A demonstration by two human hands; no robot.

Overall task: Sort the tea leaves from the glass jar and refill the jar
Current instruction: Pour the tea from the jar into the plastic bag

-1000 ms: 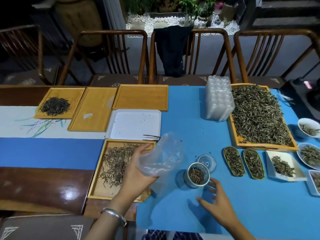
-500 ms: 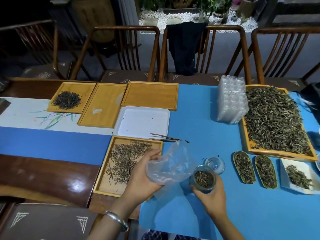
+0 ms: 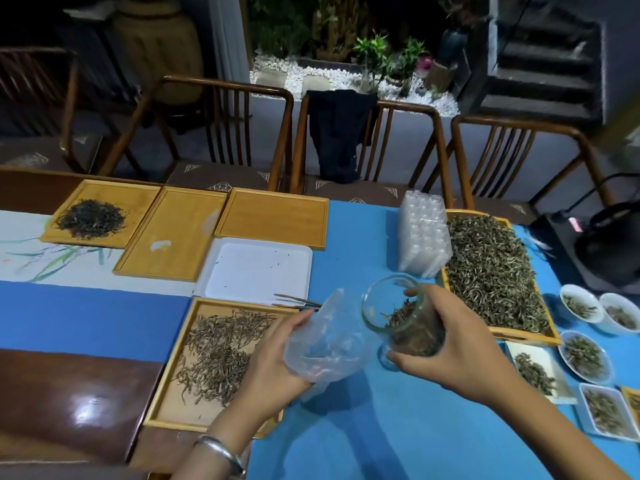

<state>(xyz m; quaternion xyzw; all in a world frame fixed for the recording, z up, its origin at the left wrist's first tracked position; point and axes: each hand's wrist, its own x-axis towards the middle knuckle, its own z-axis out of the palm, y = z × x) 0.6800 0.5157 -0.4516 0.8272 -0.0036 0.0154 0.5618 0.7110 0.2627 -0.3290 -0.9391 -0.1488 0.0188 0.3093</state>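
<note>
A clear glass jar point(image 3: 403, 318) partly filled with brownish dried tea leaves point(image 3: 408, 323) was held lifted off the blue table covering point(image 3: 381, 427) and tipped to the left, its open mouth turned toward a crumpled transparent plastic bag point(image 3: 320, 344). The jar was gripped by the right hand point(image 3: 453, 344), whose fingers were curled over its upper side while the thumb was pressed beneath its base. The bag was held by the left hand point(image 3: 273, 362), with the fingers and thumb curled round its lower part and its opening gaping toward the jar; the jar's rim and the bag were seen just beside each other, though whether they touched could not be told. A silver bangle point(image 3: 221, 453) was worn on the left wrist. Beneath and to the left of the left hand, a light wooden tray point(image 3: 166, 407) strewn with long thin tea leaves was set across the edge of the blue covering and the dark wooden table point(image 3: 69, 393). A white rectangular tray point(image 3: 258, 268) carrying a few dark specks was placed just behind it, and a pair of slender tweezers point(image 3: 294, 301) was laid at its near edge. A large wooden tray heaped with greyish-green tea leaves point(image 3: 491, 271) was seen to the right of the jar, with a stack of clear plastic containers point(image 3: 424, 233) touching its left side. Several small white dishes of tea leaves point(image 3: 585, 355) were grouped at the right edge.
</note>
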